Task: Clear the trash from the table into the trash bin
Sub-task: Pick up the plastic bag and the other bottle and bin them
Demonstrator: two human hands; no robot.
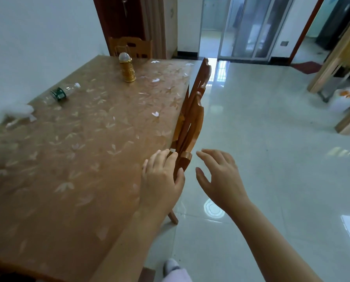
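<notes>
Empty clear plastic bottle with a green label (61, 93) lies on its side at the counter's far left.

Crumpled white tissue (20, 111) sits just nearer along that edge — a gold lantern-shaped ornament (127, 70) stands well apart on the brown flower-patterned counter (72, 159). The left hand (162, 180) hovers over the near right edge, the right hand (219, 180) over the floor — both with fingers apart, holding nothing, flanking a carved wooden chair back (192, 119).

Gold lantern (127, 68) upright on the far bench (dome top), wooden chair (192, 110) tucked against the edge, glossy tiled floor (272, 159)
</notes>
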